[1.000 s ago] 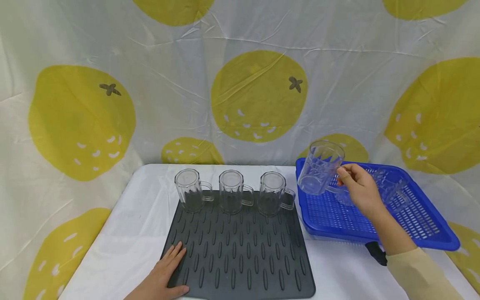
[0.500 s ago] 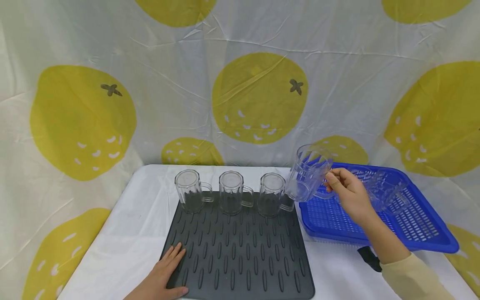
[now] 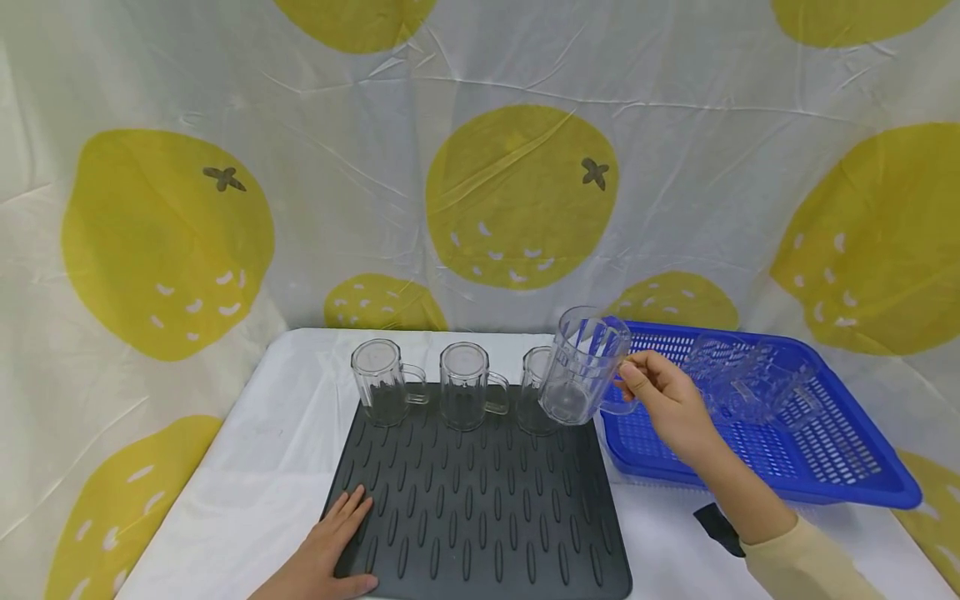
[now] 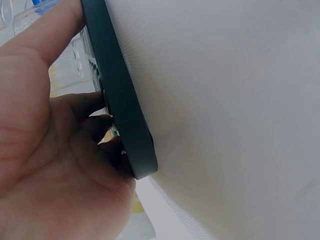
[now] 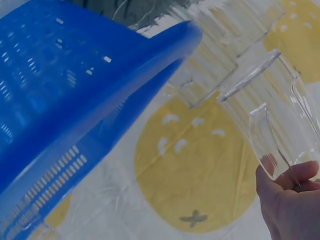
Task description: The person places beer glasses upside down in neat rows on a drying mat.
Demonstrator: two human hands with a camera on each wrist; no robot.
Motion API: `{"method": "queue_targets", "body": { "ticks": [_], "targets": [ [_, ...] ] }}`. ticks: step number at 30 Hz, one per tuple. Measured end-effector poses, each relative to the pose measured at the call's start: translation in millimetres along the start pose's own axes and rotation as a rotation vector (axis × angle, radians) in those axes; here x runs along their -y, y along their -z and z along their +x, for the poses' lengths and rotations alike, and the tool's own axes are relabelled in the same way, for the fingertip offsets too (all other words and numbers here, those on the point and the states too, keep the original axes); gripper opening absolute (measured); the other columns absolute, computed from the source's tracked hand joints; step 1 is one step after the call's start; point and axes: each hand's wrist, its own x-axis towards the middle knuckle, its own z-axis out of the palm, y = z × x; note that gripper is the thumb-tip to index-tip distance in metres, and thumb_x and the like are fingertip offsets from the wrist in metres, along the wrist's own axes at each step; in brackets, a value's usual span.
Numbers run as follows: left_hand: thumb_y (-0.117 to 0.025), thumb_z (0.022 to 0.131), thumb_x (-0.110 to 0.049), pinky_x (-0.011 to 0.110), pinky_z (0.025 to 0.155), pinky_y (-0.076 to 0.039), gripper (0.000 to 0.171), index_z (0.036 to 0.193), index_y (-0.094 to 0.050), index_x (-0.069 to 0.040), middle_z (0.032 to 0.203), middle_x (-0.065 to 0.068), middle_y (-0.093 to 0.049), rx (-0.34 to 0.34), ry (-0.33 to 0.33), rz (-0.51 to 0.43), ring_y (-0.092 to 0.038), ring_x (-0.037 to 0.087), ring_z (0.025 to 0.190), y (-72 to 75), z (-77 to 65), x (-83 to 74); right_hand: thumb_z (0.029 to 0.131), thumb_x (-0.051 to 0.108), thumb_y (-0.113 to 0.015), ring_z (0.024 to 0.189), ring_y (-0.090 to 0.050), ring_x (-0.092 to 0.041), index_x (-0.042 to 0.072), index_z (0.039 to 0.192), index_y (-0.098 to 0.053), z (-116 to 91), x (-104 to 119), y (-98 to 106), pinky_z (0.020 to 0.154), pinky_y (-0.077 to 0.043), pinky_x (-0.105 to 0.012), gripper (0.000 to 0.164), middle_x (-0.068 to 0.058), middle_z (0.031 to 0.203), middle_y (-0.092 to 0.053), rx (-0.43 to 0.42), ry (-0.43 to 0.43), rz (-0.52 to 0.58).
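Note:
My right hand (image 3: 663, 404) pinches the handle of a clear glass mug (image 3: 581, 375), which is held tilted in the air, mouth up, over the mat's back right corner. Behind it, partly covered, a glass mug (image 3: 531, 412) stands upside down on the dark ribbed mat (image 3: 480, 517). Two more upside-down mugs, one in the middle (image 3: 463, 387) and one at left (image 3: 380, 383), complete the row along the mat's back edge. My left hand (image 3: 326, 546) rests flat on the mat's front left edge, fingers straight. In the right wrist view, fingers hold the mug (image 5: 280, 110) by its handle.
A blue plastic basket (image 3: 862, 450) at the right holds several glass mugs (image 3: 750, 379) lying inside. White cloth (image 3: 247, 467) covers the table. A lemon-print curtain (image 3: 352, 183) hangs close behind. A black strap-like piece (image 3: 718, 529) shows beside the right forearm.
My right hand has carried the mug left and slightly down, from above the basket to beside the row's rightmost mug. The left hand stays in place on the mat.

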Motion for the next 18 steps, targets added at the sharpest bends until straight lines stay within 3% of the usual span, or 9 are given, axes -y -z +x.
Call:
{"method": "queue_targets", "body": {
  "ticks": [4, 8, 18],
  "targets": [
    [-0.067, 0.08, -0.048, 0.071, 0.089, -0.022, 0.092, 0.141, -0.027, 0.007, 0.147, 0.028, -0.015, -0.011, -0.025, 0.013, -0.009, 0.051, 0.13, -0.8, 1.6, 0.5, 0.1, 0.011, -0.041, 0.076, -0.054, -0.011, -0.008, 0.099, -0.05, -2.3, 0.7, -9.4, 0.071, -0.047, -0.018, 0.021, -0.01, 0.077, -0.05, 0.005, 0.0, 0.045],
    [-0.068, 0.079, -0.046, 0.072, 0.088, -0.022, 0.092, 0.14, -0.027, 0.009, 0.145, 0.03, -0.016, -0.018, -0.04, 0.013, -0.01, 0.053, 0.129, -1.0, 1.4, 0.4, 0.099, 0.009, -0.041, 0.074, -0.054, -0.016, -0.009, 0.098, -0.049, -4.2, 0.9, -18.9, 0.081, -0.048, -0.02, 0.02, -0.012, 0.074, -0.047, 0.02, 0.01, 0.109],
    [-0.068, 0.08, -0.046, 0.072, 0.088, -0.022, 0.092, 0.14, -0.027, 0.01, 0.145, 0.031, -0.016, -0.013, -0.045, 0.014, -0.011, 0.053, 0.129, 0.0, 2.5, 0.8, 0.098, 0.007, -0.042, 0.074, -0.054, -0.012, -0.01, 0.095, -0.05, -3.9, 4.8, -34.4, 0.075, -0.048, -0.019, 0.018, -0.009, 0.074, -0.049, 0.04, 0.036, 0.157]
  ]
}}
